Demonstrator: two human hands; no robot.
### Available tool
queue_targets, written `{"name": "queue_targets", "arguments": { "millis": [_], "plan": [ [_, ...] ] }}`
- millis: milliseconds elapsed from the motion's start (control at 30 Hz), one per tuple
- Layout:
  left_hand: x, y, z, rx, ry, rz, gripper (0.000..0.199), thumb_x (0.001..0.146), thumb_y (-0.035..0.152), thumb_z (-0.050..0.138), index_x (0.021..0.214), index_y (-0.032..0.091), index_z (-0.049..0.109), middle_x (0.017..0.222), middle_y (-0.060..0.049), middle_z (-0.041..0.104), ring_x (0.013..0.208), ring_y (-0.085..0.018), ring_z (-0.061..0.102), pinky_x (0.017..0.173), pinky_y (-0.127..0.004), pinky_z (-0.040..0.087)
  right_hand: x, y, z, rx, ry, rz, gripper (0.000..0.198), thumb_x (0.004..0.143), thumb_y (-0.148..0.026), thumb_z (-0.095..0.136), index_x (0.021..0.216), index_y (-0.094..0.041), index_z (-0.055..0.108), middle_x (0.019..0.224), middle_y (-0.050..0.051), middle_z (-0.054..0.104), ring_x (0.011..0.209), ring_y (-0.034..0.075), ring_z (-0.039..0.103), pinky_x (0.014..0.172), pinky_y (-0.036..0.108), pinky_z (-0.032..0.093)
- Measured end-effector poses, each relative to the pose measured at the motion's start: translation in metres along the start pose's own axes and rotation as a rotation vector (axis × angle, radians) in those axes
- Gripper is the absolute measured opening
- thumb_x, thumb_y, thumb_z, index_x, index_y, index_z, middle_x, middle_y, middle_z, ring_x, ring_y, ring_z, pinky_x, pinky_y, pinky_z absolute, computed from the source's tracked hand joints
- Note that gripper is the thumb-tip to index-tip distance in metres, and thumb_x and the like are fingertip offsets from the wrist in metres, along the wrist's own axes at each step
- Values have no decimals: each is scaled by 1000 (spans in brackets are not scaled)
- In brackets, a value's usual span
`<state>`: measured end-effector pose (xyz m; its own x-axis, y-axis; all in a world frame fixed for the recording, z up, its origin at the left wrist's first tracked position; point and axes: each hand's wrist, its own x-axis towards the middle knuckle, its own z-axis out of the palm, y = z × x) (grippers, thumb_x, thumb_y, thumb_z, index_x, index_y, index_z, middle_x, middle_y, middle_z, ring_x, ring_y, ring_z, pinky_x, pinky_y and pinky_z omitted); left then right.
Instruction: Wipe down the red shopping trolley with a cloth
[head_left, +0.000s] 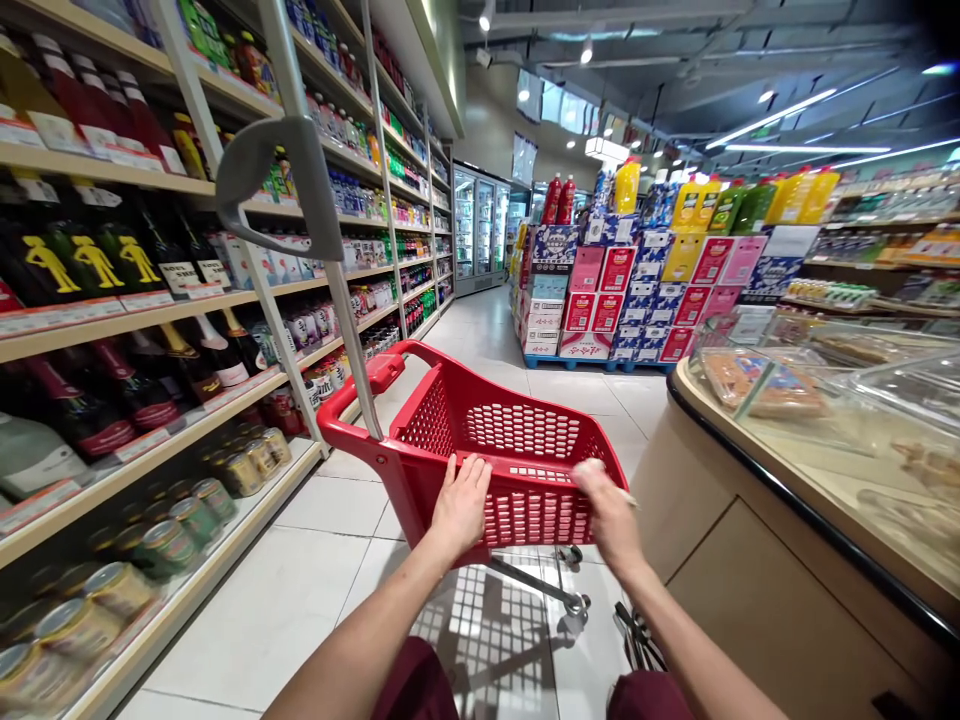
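The cart (pixel 409 475) stands crosswise on the floor (pixel 330 560), its handle (pixel 349 400) off to the left; that is probably why both hands meet its near rim instead. The left hand (pixel 461 505) lies over that rim, fingers together; how hard they press is hidden. The right hand (pixel 613 512) is at the rim's right end, blurred — I cannot tell whether its fingers are apart or clamped. Bottles on the shelves (pixel 187 410) mostly face outward, likely for reading labels; more bottles top the boxes (pixel 592 300), seemingly for display.

The tabletop (pixel 795 480) has a dark, rounded edge near the right arm, so room on that side looks tight; the pole (pixel 354 350) rises before the shelves; the wider way runs ahead — between shelves and boxes, towards the fridges (pixel 480 225).
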<state>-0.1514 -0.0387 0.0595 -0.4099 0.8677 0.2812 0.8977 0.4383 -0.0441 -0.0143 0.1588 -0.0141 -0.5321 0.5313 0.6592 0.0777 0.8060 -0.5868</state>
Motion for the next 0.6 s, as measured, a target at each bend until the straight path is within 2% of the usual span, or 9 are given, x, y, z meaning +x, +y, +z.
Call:
{"name": "queue_targets", "arguments": {
  "millis": [67,100,200,267,333,367,500,600],
  "plan": [
    [0,3,1,-4,-10,-18,57,71,16,42,127,10,36,133,-11,41,128,-23,24,108,-47,5,2,2,-7,-85,70,112,41,78,-13,32,108,-24,58,117,3,56,113,19,46,96,43,35],
    [1,5,1,-9,-12,-26,57,71,17,42,127,9,36,133,-11,40,128,-23,24,108,-48,4,3,-4,-4,-83,67,124,41,78,-13,31,107,-24,58,115,3,57,112,19,47,96,42,36],
    [2,9,2,-19,-21,-16,58,71,19,43,128,9,35,134,-11,39,129,-23,22,108,-47,5,10,-40,22,108,-30,-27,45,78,-12,32,116,-23,53,118,3,55,111,16,48,96,38,37],
    [3,11,1,-22,-28,2,57,73,20,41,128,9,34,135,-11,39,129,-23,22,109,-47,5,14,-54,34,155,36,-33,48,77,-10,32,120,-23,49,122,4,52,113,15,46,97,37,37],
    [2,13,1,-25,-37,8,57,73,19,41,129,9,34,135,-11,38,129,-23,21,109,-46,5,15,-43,32,65,120,22,47,76,-9,32,117,-22,52,122,5,51,114,17,46,96,39,37],
    [2,13,0,-26,-42,6,58,72,19,41,129,8,33,136,-11,37,129,-23,21,109,-46,5,15,-31,26,-8,120,32,46,75,-9,32,114,-22,54,122,5,51,114,18,45,96,41,37],
    [2,16,-1,-34,-67,-6,61,70,18,41,130,8,32,137,-11,35,129,-23,20,109,-46,4,6,21,2,-256,-71,-106,46,75,-9,36,115,-25,53,130,6,44,118,21,41,93,45,36],
    [3,19,-2,-42,-76,2,61,71,20,41,130,7,31,137,-11,35,130,-23,20,109,-46,5,5,29,-1,-350,-113,-188,44,76,-19,45,120,-22,48,134,9,39,120,25,38,94,49,34]
  ]
}}
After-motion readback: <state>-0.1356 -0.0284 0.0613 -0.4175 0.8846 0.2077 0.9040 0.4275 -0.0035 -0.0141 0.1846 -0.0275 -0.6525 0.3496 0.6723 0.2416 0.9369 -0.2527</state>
